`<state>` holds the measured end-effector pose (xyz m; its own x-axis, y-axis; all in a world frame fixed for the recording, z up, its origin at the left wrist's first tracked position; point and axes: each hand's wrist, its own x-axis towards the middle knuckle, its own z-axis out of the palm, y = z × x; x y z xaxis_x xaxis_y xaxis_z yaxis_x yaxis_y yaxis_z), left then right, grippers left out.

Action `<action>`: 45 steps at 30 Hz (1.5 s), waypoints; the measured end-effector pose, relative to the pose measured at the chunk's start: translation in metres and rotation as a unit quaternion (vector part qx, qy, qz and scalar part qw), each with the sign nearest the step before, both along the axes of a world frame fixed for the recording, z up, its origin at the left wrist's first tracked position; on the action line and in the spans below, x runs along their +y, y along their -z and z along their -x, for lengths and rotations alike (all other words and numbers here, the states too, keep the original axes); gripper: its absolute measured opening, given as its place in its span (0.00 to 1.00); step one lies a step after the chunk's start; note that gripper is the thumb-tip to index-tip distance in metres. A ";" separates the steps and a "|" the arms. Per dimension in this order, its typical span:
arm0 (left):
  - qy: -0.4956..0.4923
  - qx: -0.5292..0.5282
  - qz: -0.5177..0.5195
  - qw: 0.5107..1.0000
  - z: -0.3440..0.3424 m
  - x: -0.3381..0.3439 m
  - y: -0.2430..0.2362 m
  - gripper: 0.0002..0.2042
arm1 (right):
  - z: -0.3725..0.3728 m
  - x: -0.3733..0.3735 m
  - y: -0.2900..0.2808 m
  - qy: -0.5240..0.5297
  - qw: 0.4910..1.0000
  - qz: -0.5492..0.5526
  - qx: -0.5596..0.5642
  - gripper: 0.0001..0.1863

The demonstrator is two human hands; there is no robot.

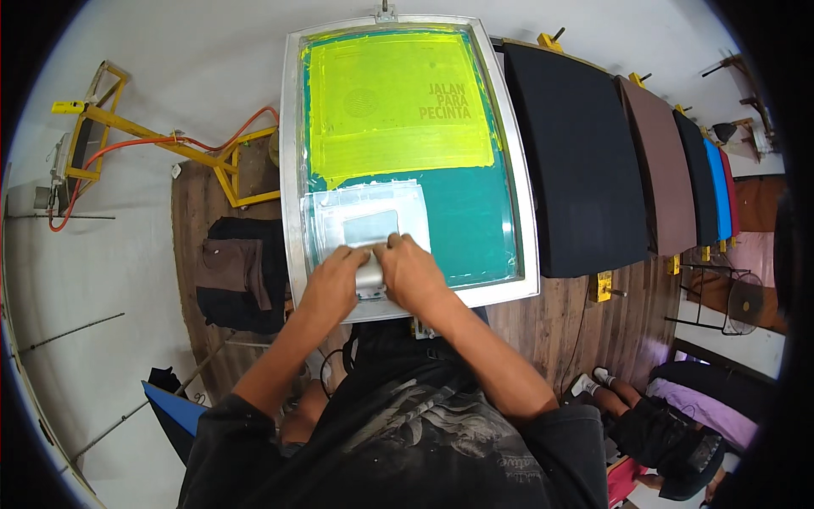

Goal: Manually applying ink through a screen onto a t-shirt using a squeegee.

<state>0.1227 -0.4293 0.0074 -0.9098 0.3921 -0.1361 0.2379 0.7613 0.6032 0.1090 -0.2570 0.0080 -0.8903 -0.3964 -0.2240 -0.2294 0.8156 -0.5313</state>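
A silver screen-printing frame (527, 212) lies in front of me, its mesh teal with a yellow-green area (381, 72) across the far part that carries faint lettering. On the near left of the mesh is a patch of white ink (411, 204) around a small pale, roughly four-sided area. My left hand (335, 276) and my right hand (411, 271) are side by side at the near end of this patch. Both have their fingers closed over a silver metal squeegee (370, 273), whose lower edge is partly hidden by the hands.
To the right, dark fabric on a board (572, 161) stands beside a brown one (660, 170), then blue and red. Yellow clamps (604, 287) stick out there. At left are a yellow metal frame (127, 125), an orange hose and folded garments (233, 271). Another person (666, 433) bends at lower right.
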 end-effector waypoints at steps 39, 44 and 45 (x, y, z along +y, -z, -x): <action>0.002 -0.018 -0.001 1.000 0.073 -0.016 -0.012 0.17 | 0.085 -0.012 -0.007 -0.043 0.998 -0.041 -0.028 0.14; -0.019 0.040 -0.004 0.999 0.046 -0.008 0.001 0.20 | 0.054 -0.010 0.004 -0.007 1.000 -0.009 0.020 0.17; -0.017 0.041 -0.017 0.999 0.036 -0.008 0.002 0.20 | 0.041 -0.012 0.007 0.004 1.000 -0.001 0.024 0.17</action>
